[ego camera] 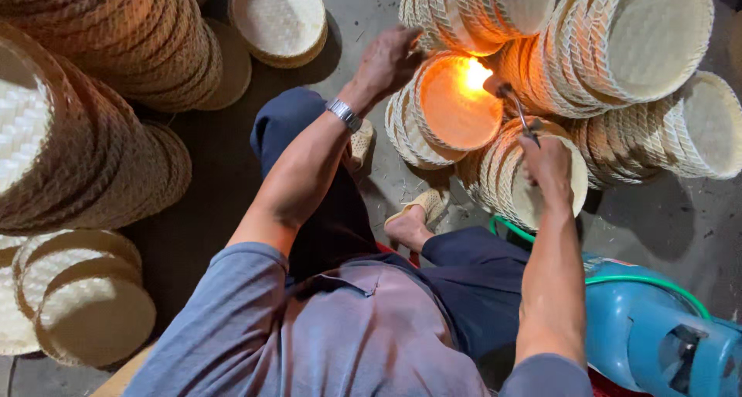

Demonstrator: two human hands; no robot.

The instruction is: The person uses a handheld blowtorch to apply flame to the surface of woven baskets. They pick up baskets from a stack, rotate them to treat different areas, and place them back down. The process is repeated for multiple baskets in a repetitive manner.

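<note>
Bamboo basket [456,107] rim gripped by left hand [390,57]; right hand [545,165] closed around lit torch [514,103].

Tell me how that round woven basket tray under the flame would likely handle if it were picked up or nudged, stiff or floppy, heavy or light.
The basket tray looks thin woven bamboo with a bound rim, so probably stiff and light. It stands on edge among other trays, steadied by the left hand, so it may roll or tip if released. The right hand holds the torch.
</note>
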